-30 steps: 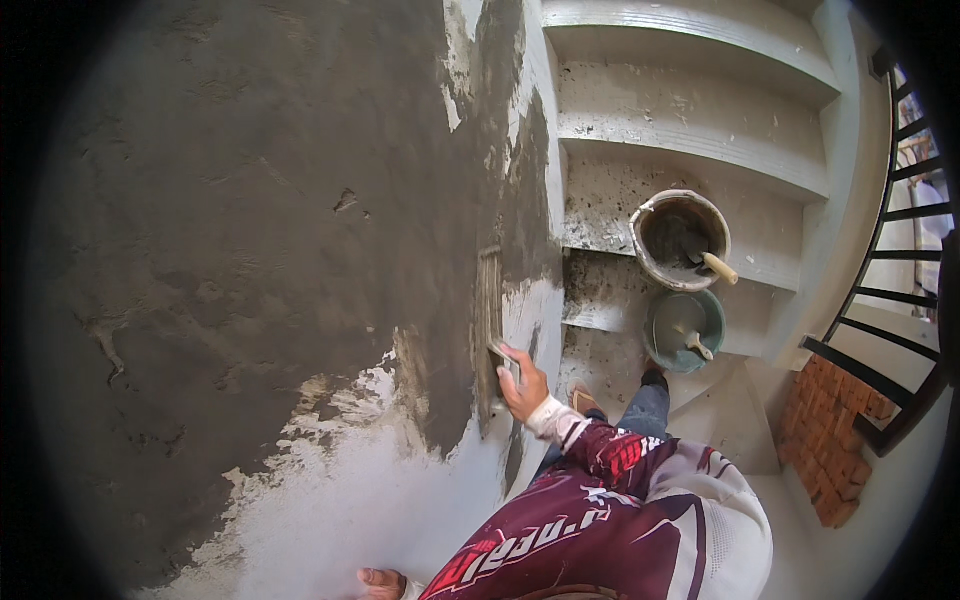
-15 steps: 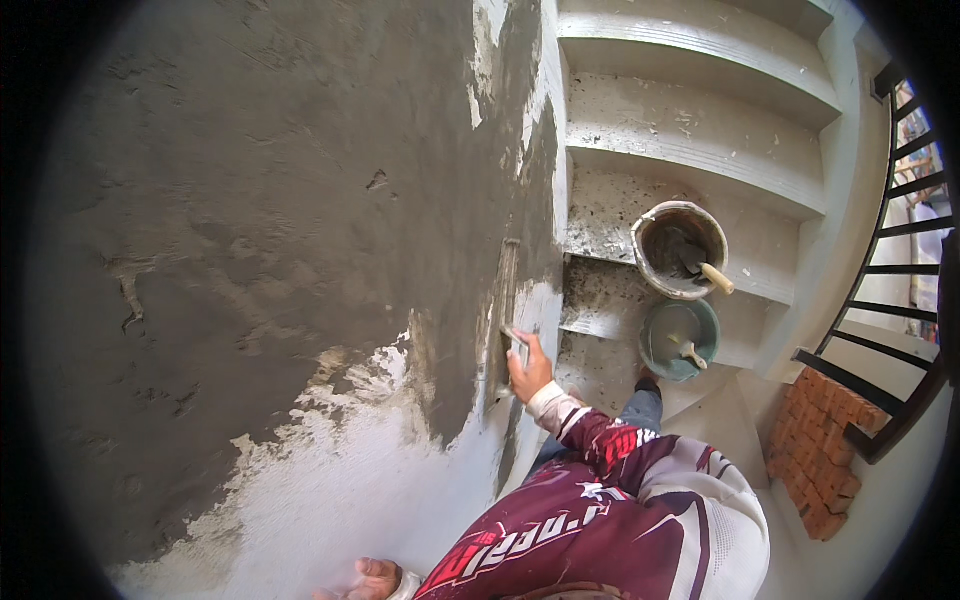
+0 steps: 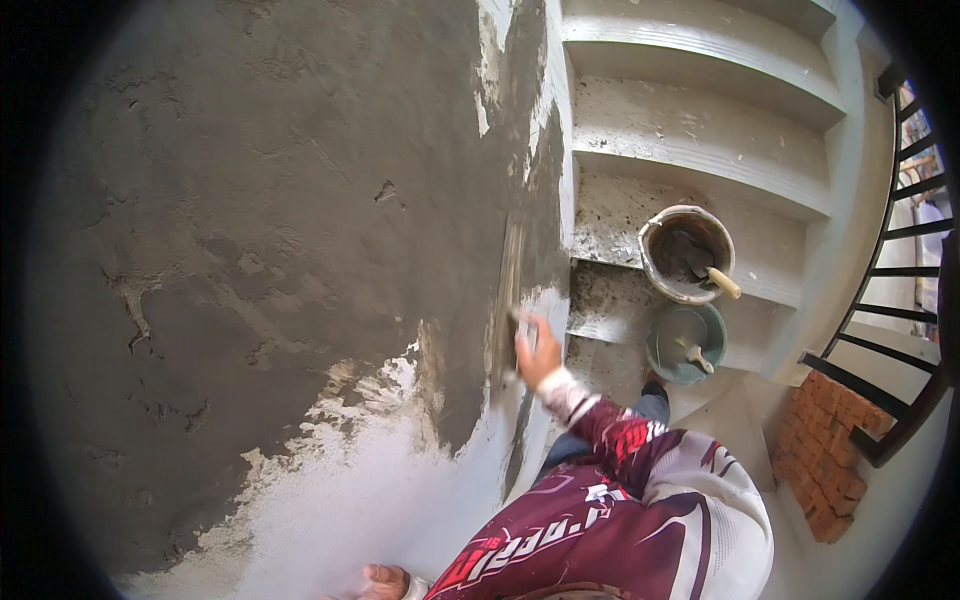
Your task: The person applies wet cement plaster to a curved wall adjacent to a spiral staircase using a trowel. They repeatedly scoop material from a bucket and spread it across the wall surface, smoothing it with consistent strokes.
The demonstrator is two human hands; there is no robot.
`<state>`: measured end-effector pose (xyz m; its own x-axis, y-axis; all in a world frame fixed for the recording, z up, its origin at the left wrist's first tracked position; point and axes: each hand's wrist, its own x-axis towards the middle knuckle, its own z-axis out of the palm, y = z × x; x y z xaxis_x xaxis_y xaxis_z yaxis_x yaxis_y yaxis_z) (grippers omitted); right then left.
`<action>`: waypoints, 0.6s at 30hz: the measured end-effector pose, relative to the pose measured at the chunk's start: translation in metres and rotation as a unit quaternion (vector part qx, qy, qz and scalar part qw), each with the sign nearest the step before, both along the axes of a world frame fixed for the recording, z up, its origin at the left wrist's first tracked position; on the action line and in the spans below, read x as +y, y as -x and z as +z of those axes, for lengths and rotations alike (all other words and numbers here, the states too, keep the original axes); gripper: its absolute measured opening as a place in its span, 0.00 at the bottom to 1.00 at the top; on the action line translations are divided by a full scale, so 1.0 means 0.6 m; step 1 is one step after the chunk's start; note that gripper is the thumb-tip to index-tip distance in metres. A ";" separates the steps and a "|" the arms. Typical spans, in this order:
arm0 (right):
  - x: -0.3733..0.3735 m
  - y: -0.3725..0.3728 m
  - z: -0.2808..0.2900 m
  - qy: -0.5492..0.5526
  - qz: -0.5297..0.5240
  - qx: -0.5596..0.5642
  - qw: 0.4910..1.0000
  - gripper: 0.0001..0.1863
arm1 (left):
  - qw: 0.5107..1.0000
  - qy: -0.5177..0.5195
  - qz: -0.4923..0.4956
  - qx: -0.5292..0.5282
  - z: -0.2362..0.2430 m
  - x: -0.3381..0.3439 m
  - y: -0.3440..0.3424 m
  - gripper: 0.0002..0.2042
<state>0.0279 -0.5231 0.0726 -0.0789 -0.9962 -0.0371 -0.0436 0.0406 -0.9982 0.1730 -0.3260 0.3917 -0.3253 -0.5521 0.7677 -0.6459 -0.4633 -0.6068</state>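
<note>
My right hand [image 3: 540, 352] is wrapped round the handle of a plastering trowel [image 3: 507, 330]. The trowel's long blade lies lengthwise along the wall, close to the stair edge, and is partly blurred. Wet grey plaster [image 3: 300, 200] covers most of the wall [image 3: 330, 530], whose lower part shows bare white with a ragged border. At the bottom edge my left hand [image 3: 383, 582] is beside the white part of the wall, its fingers apart and nothing seen in them. The frame cuts off part of that hand.
On the splattered stairs [image 3: 700, 110] stands a bucket [image 3: 651, 262] holding a wooden-handled trowel [image 3: 724, 283]. Beside it, a green bucket [image 3: 655, 360] holds a brush [image 3: 697, 355]. Stacked bricks [image 3: 815, 450] and a black railing [image 3: 905, 270] are at the right.
My right hand and the trowel have moved slightly up along the wall. The whole view has shifted a little. My left hand stays low by the wall.
</note>
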 end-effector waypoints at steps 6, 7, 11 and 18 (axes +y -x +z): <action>-0.316 0.135 0.087 -0.063 -0.055 -0.015 0.996 0.18 | 0.997 -0.023 -0.067 -0.007 0.000 0.001 -0.020 0.38; -0.313 0.129 0.100 -0.074 -0.045 -0.046 0.995 0.18 | 0.995 -0.020 -0.097 -0.010 0.002 -0.001 -0.028 0.38; -0.059 0.023 0.061 0.115 -0.026 0.025 0.993 0.21 | 0.999 -0.025 0.000 -0.024 0.007 0.002 0.001 0.37; -0.237 0.094 0.125 -0.014 -0.031 -0.052 0.998 0.18 | 0.998 -0.023 -0.056 -0.018 0.011 0.007 -0.026 0.37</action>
<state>-0.0287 -0.6652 0.1475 -0.1344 -0.9881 -0.0753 0.0639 0.0672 -0.9957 0.1884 -0.3220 0.3986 -0.4136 -0.5458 0.7287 -0.6691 -0.3606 -0.6499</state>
